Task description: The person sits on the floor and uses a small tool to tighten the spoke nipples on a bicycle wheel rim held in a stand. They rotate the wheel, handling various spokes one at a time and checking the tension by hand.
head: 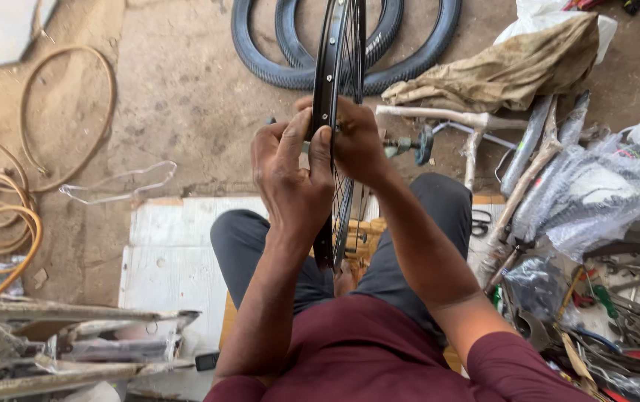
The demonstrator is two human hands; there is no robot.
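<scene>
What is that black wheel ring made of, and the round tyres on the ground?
The wheel rim, held upright between the left hand and right hand, looks like metal with a smooth black painted finish: it is thin, stiff, shiny and has small spoke holes. The tyres look like matte black rubber, with ridged tread along their edges.

A bicycle repair workshop: tyres (275, 52), frames (476, 123), scattered tools (618, 313) on dirt floor (178, 97)

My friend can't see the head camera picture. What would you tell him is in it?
A seated person's left hand and right hand grip a black spoked bicycle wheel rim upright between their knees. Black tyres lie ahead, tools to the right.
</scene>
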